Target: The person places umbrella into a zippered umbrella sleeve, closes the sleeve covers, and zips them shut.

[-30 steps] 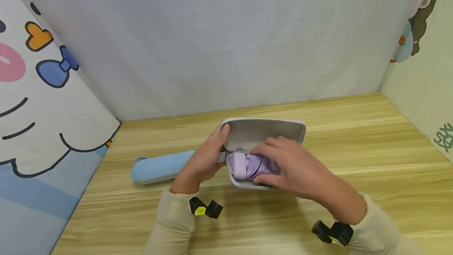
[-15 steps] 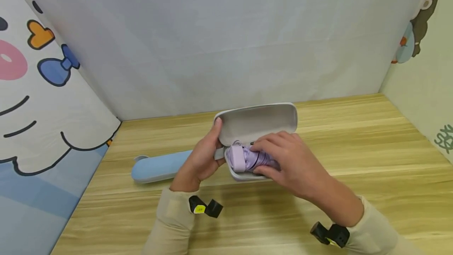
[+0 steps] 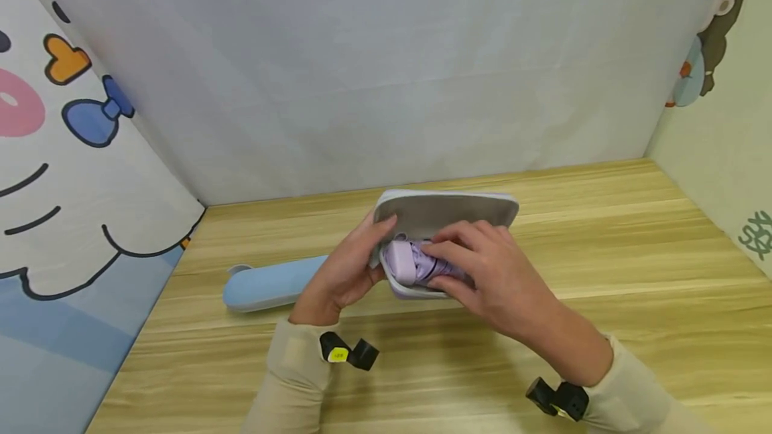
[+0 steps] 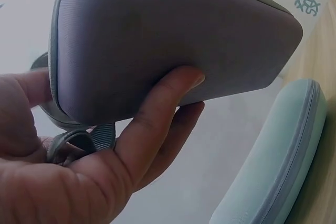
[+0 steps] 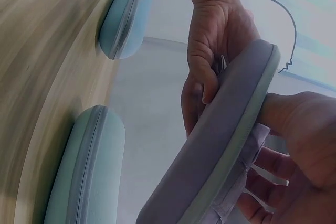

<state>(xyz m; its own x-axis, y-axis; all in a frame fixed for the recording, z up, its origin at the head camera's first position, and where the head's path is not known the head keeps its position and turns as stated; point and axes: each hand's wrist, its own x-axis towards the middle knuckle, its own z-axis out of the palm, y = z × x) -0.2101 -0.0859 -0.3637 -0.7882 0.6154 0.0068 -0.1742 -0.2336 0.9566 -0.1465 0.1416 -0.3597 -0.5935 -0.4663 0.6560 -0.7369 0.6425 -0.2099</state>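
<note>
A purple zip case (image 3: 410, 292) with a grey lining (image 3: 431, 211) is held in the air, its lid raised. Inside lies a folded purple umbrella (image 3: 403, 263), its blocky handle toward the left end. My left hand (image 3: 346, 272) grips the case's left end, thumb at the lid's inner edge and fingers under the purple shell (image 4: 157, 40). A grey strap (image 4: 79, 144) loops beside those fingers. With thumb and fingers, my right hand (image 3: 503, 273) holds the umbrella's fabric; its far end is hidden by the hand.
A blue case (image 3: 274, 283) lies on the wooden table (image 3: 241, 367), left of the purple one and partly behind my left forearm. Both wrist views show a pale green case (image 5: 86, 166), hidden in the head view. A grey backdrop (image 3: 386, 86) rises behind the table.
The case was raised slightly, and its lid swung back, then tipped forward again. Left thumb has slid further inside the lid. My right hand has stayed on the umbrella.
</note>
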